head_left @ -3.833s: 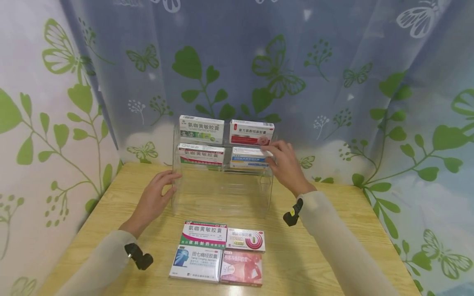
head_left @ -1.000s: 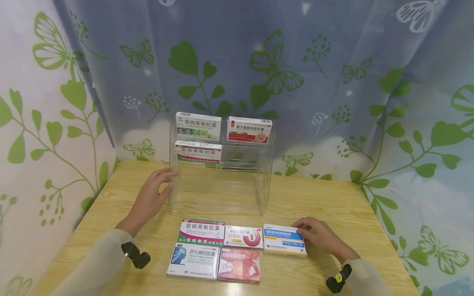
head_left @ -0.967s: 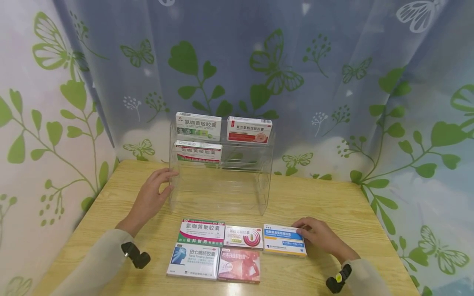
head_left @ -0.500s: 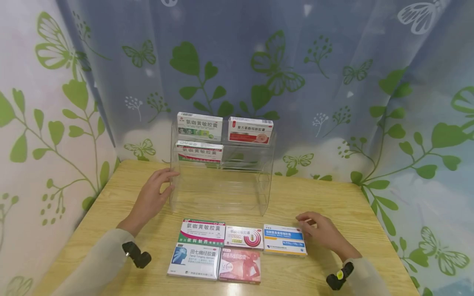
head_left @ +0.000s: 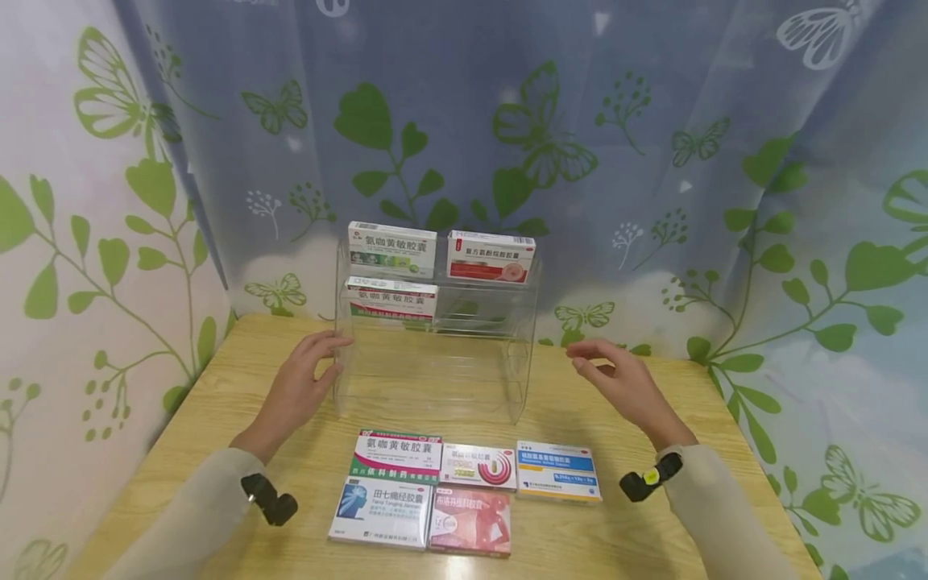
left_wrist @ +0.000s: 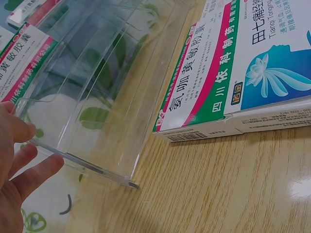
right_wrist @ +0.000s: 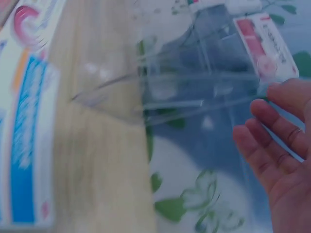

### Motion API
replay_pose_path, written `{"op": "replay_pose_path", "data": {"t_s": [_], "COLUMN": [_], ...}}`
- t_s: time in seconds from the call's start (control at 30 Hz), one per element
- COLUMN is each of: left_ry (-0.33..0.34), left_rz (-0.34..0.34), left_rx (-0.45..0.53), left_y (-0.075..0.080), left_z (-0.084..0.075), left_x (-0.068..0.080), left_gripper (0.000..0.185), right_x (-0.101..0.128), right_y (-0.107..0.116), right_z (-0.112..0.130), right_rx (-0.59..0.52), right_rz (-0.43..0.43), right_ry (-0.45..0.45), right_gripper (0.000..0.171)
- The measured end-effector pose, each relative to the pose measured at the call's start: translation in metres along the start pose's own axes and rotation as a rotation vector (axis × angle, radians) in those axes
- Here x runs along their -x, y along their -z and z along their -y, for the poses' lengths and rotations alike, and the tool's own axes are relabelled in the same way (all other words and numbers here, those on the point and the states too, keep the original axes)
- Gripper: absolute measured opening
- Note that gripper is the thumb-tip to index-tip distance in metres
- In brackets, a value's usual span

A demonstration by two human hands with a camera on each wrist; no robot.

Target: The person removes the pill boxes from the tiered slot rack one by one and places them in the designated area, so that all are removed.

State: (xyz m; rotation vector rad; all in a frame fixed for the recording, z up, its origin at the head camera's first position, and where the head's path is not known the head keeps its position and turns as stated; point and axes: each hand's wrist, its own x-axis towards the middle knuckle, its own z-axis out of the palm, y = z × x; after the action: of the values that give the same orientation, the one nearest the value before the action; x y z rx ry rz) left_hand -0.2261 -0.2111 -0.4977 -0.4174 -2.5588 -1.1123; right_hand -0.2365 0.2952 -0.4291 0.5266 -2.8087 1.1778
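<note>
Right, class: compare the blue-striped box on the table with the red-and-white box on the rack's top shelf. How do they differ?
The blue-striped box lies flat on the table; the red-and-white box stands on its long edge on the clear rack. The blue-striped box carries a blue band, the red-and-white box a red one. Both are white, oblong cartons, and neither is touched by a hand.

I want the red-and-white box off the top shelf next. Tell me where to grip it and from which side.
Grip the red-and-white box across its top and bottom long edges, coming from the front. It stands upright, face forward, on the clear rack's top tier. The green-and-white box sits close on its left, so its right end is probably freer for the right hand.
</note>
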Motion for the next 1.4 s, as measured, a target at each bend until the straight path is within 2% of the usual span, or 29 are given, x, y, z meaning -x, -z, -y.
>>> {"op": "replay_pose_path", "data": {"t_s": [0.27,0.5,0.77,0.9,1.07,1.4], "left_ry": [0.0,0.006,-0.004,-0.003,-0.003,0.003], "left_rz": [0.003,-0.005,-0.009,-0.01,-0.009,-0.01], "left_rx": [0.003,-0.004,0.006,0.003,-0.004,-0.007], "left_y": [0.0,0.0,-0.001,-0.001,-0.001,-0.002], "left_z": [-0.001,0.0,0.002,0.002,0.003,0.003], "left_x": [0.0,0.001,0.001,0.001,0.001,0.001], "left_gripper": [0.043,0.042,0.042,0.042,0.042,0.042], "right_x": [-0.041,-0.068,-0.09,-0.1,-0.11,-0.121], "right_y": [-0.02,-0.042,-0.064,-0.072,-0.085,-0.1], "right_z": [0.051,0.082,0.1,0.112,0.125,0.132], "right_rx": [-0.007,-0.025,0.035,0.103,0.121,0.187], "right_rz": [-0.01,0.036,0.121,0.135,0.135,0.144], "right_ry": [0.12,0.212,0.264,0.308,0.361,0.324], "right_gripper": [0.03,0.039,0.058,0.066,0.068,0.068]}}
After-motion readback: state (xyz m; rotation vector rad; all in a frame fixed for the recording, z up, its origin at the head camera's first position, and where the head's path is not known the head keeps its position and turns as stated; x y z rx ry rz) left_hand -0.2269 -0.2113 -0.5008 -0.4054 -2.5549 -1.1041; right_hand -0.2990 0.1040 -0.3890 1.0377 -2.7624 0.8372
